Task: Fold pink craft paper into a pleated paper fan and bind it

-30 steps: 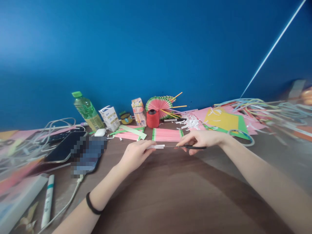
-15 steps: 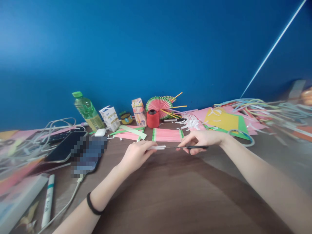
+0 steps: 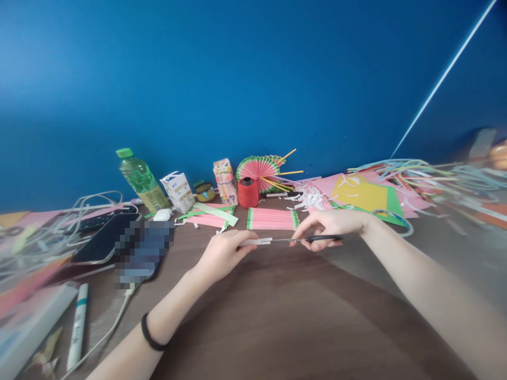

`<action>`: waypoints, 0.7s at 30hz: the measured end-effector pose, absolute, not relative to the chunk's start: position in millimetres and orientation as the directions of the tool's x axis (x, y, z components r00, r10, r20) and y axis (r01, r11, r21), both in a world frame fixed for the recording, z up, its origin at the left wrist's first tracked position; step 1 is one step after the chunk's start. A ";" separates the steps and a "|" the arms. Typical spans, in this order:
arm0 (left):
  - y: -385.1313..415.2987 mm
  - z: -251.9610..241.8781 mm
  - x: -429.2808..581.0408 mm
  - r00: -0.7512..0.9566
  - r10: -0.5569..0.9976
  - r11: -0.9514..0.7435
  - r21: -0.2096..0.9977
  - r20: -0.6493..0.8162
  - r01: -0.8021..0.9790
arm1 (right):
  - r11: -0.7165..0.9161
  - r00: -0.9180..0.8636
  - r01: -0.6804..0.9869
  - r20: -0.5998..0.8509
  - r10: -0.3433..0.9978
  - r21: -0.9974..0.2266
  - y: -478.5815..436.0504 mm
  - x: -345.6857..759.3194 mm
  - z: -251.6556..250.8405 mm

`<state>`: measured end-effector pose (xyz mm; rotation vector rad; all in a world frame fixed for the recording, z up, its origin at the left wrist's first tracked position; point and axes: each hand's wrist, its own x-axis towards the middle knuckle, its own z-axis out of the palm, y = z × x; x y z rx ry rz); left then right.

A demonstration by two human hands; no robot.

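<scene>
My left hand (image 3: 225,253) pinches a thin white strip (image 3: 263,241), probably paper, whose end sticks out to the right past the fingers. Scissors (image 3: 325,239) with black handles are held in my right hand (image 3: 325,227), and their metal blades point left and meet the strip's end. How far the blades are apart cannot be made out. Just behind both hands lies a pleated pink paper (image 3: 272,218) with green edges. A pink and green folded paper fan (image 3: 258,171) stands behind a red thread spool (image 3: 248,193).
Left of the hands are a green-capped bottle (image 3: 142,179), a white carton (image 3: 178,190), phones (image 3: 106,237), a cable (image 3: 106,330) and a marker (image 3: 78,327). White paper scraps (image 3: 311,197), coloured sheets (image 3: 356,195) and long strips (image 3: 400,171) lie at the back right. A blue wall (image 3: 253,79) rises behind.
My right hand and the scissors have shifted slightly right. My left hand has moved a little right too, with the white strip still in its fingers.
</scene>
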<state>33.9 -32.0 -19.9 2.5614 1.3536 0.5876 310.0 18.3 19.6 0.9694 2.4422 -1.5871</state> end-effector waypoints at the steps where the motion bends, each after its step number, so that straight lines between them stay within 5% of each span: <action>1: -32.5 -19.4 34.5 0.499 0.831 -0.556 0.369 0.246 0.745 | 0.263 -0.796 0.544 -0.390 0.463 -0.797 17.6 309.6 21.3; 10: -32.1 -17.9 33.1 0.432 0.866 -0.500 0.422 0.252 0.756 | 0.224 -0.756 0.619 -0.493 0.431 -0.753 16.8 315.6 26.2; 21: -30.8 -18.8 30.9 0.398 0.878 -0.477 0.436 0.265 0.763 | 0.254 -0.821 0.522 -0.400 0.407 -0.814 17.8 311.6 19.8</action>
